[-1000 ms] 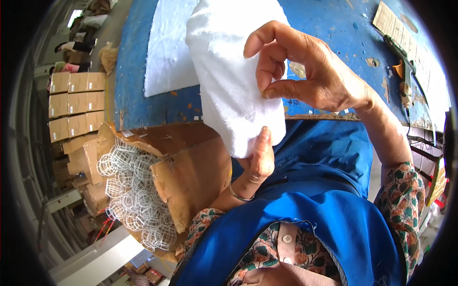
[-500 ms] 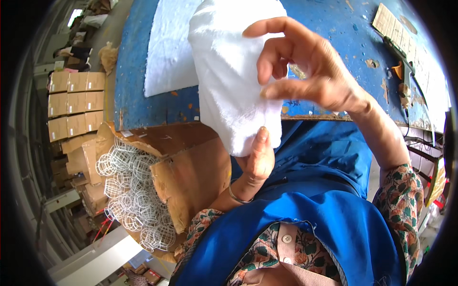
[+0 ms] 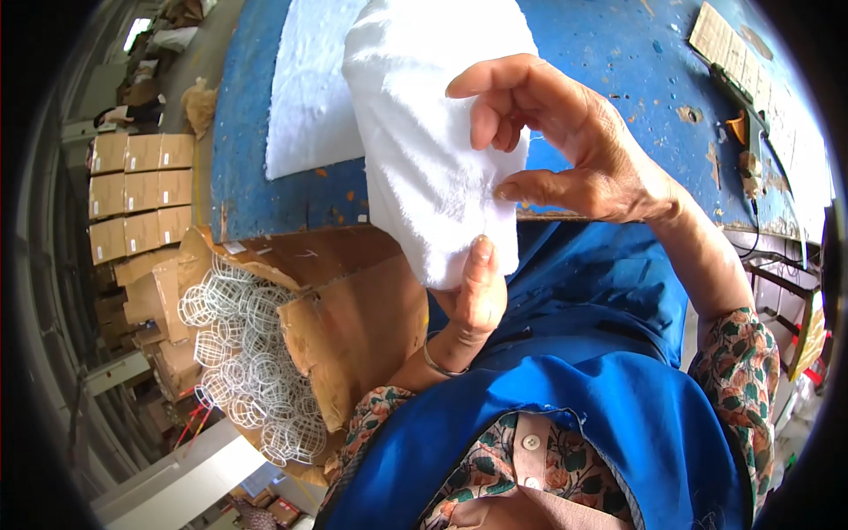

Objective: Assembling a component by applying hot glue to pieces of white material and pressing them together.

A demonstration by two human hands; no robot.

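White cloth [image 3: 424, 150], a thick fluffy piece, is held up in front of the person's chest, above the near edge of a blue table [image 3: 618, 53]. Left hand [image 3: 473, 296] grips its lower end from beneath, thumb pressed flat against the front, the other fingers hidden behind the fabric. Right hand [image 3: 565, 146] sits at the cloth's right edge: thumb and a curled finger pinch the edge, and the index finger arches across the front. To handle it well, the judgement is that the left thumb should keep the bottom steady while the right pinch stays light and close to the edge, so the soft pile does not bunch or slip.

Around it, from largest to smallest: the blue table is scuffed and chipped, with a second white sheet [image 3: 309, 97] lying flat on it, just behind the held cloth. A blue apron [image 3: 565, 415] covers the lap over a floral shirt. On the person's left, an open cardboard box [image 3: 353, 327] holds a heap of white wire cages [image 3: 252, 353]. Stacked cartons [image 3: 137, 199] stand farther left. A bangle [image 3: 437, 364] circles the left wrist. Nothing blocks either hand, though the box stands close under the left forearm
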